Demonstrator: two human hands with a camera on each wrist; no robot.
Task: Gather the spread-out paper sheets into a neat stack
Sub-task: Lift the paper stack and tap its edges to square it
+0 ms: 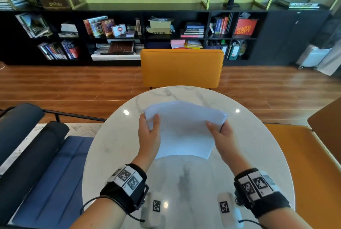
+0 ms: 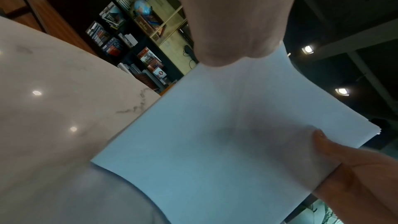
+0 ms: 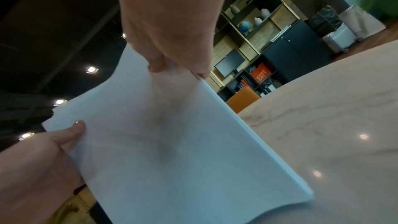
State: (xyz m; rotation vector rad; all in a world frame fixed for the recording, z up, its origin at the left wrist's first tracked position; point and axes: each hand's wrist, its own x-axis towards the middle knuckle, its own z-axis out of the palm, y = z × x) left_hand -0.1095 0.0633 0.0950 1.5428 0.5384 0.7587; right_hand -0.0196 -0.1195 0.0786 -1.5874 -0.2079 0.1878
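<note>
While the stack of paper sheets (image 1: pixel 184 127) stands tilted on the round marble table (image 1: pixel 114 145), my left hand (image 1: pixel 149 136) pinches its left edge, my right hand (image 1: pixel 224 136) pinches the right edge; orange chair (image 1: pixel 181 68) beyond.

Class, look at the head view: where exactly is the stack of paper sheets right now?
The stack of paper sheets is mid-frame over the marble table, gripped by the left hand and right hand, before the orange chair.
</note>
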